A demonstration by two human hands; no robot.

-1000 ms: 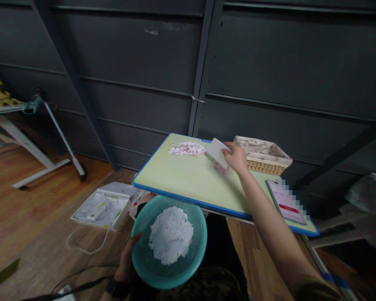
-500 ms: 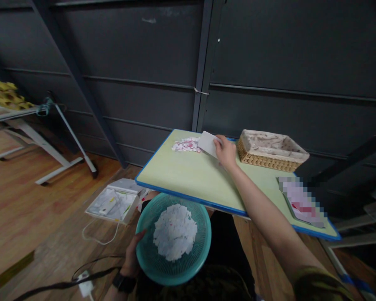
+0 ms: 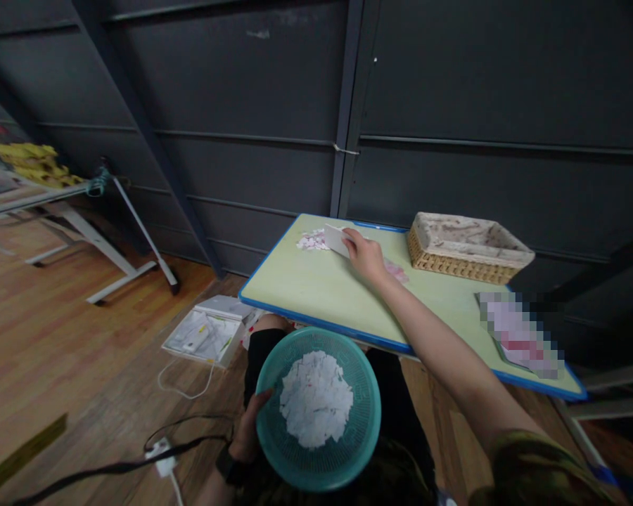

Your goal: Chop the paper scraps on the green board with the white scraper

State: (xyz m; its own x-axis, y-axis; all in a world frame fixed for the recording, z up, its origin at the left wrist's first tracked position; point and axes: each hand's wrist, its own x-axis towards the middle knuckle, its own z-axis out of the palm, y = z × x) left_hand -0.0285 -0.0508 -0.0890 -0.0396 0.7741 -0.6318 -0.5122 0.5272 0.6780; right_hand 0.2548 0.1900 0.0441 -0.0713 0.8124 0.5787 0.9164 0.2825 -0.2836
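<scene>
My left hand (image 3: 249,430) grips the left rim of a teal plastic basket (image 3: 366,414) that rests over my lap. Inside it lies a heap of white paper scraps (image 3: 316,399). Above the table, my right hand (image 3: 366,254) pinches a flat white card (image 3: 335,240), its left edge against a small pile of pale scraps (image 3: 311,240) on the tabletop. Whether the card touches the surface I cannot tell. Just right of my right hand, a pinkish patch (image 3: 398,270) shows on the table, partly hidden by the hand.
The pale green table (image 3: 316,295) has a blue edge. A lined wicker basket (image 3: 464,256) stands at its back right, near a blurred-out flat item (image 3: 522,337). A white box (image 3: 205,334), cables and a power strip (image 3: 161,457) lie on the floor at left.
The card in my right hand has shifted left across the pile, and a pinkish patch now shows to its right. The whole scene sits slightly further right in view.
</scene>
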